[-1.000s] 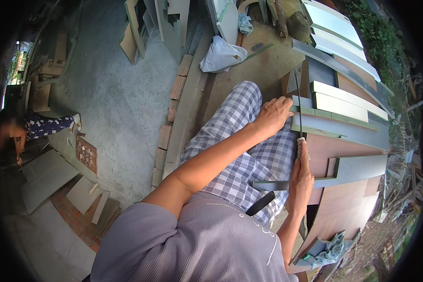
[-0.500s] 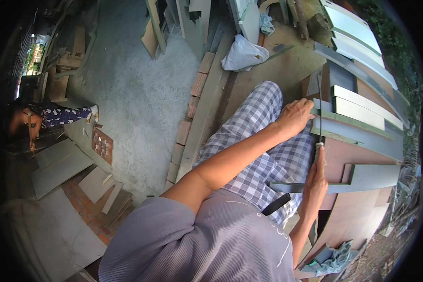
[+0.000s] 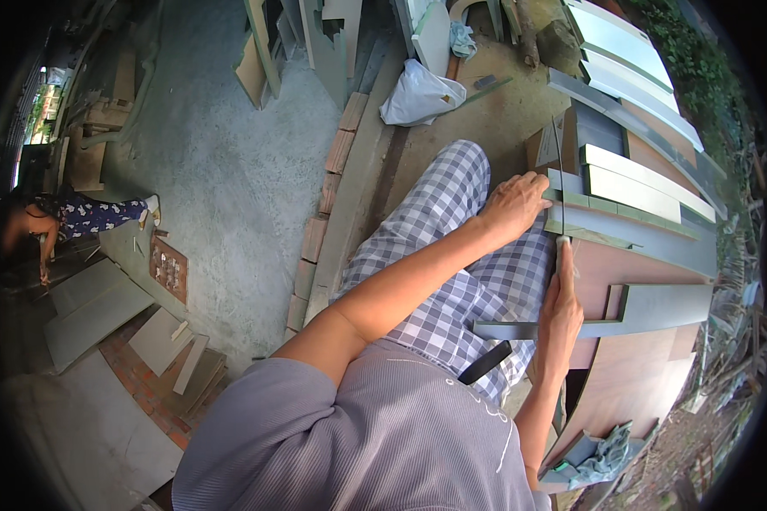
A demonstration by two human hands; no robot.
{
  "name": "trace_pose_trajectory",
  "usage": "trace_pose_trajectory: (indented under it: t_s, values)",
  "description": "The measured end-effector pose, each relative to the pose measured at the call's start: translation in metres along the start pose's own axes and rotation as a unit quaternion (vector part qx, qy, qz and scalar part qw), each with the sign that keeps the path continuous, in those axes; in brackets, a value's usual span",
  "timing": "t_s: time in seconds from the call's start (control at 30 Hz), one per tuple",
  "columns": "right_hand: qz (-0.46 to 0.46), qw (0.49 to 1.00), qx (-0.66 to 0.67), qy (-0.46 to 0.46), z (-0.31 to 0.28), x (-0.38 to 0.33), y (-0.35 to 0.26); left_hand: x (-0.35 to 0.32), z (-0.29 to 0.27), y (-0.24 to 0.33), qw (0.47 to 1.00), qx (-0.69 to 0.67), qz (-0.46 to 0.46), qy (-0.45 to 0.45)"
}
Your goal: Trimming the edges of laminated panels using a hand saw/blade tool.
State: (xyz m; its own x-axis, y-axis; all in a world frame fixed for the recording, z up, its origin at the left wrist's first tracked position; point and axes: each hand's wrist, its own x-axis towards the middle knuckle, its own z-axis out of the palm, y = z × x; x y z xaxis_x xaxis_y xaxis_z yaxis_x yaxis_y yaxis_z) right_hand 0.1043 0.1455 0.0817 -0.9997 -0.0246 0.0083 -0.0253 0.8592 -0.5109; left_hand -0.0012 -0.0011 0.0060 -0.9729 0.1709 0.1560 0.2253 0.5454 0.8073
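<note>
My right hand [image 3: 561, 317] is closed round the pale handle of a long, thin, dark-bladed tool [image 3: 562, 162], apparently a hand saw seen edge-on. The blade lies across the left end of a narrow grey-green board [image 3: 622, 209], pointing away from me. My left hand [image 3: 516, 203] grips that board's end just left of the blade, fingers bent over it. Beneath is a wider grey-blue panel [image 3: 656, 243] on a stack of sheets. A narrow grey strip [image 3: 507, 330] sticks out from the stack, passing under my right wrist.
White strips [image 3: 639, 186] and a pinkish-brown panel [image 3: 605, 271] lie at right, with a crumpled blue-grey cloth [image 3: 609, 456] nearer. A white sack [image 3: 422, 94] and leaning boards [image 3: 328, 43] stand farther off. Bricks [image 3: 326, 192] line the concrete floor; another person [image 3: 85, 215] bends at left.
The whole view has shifted slightly. My right hand has pushed the bladed tool a little farther away across the board, while my left hand keeps its hold.
</note>
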Motion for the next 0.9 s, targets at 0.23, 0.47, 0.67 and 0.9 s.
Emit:
trace_pose_trajectory:
  t_s: [0.23,0.47,0.67,0.9]
  values:
    - [0.029,0.999,-0.012,-0.011,-0.013,-0.032,0.008,0.004,-0.003,0.003,1.0,-0.003,0.014,0.006]
    - [-0.006,0.997,-0.075,0.004,0.022,0.049,0.002,0.006,-0.005,0.005,1.0,-0.015,-0.003,-0.008]
    - [0.08,0.993,-0.042,-0.078,-0.003,0.001,0.003,0.006,-0.008,0.001,1.0,0.001,-0.007,-0.02]
    - [0.018,0.998,-0.051,-0.012,-0.011,-0.046,0.016,0.005,-0.01,0.001,1.0,0.015,-0.002,-0.025]
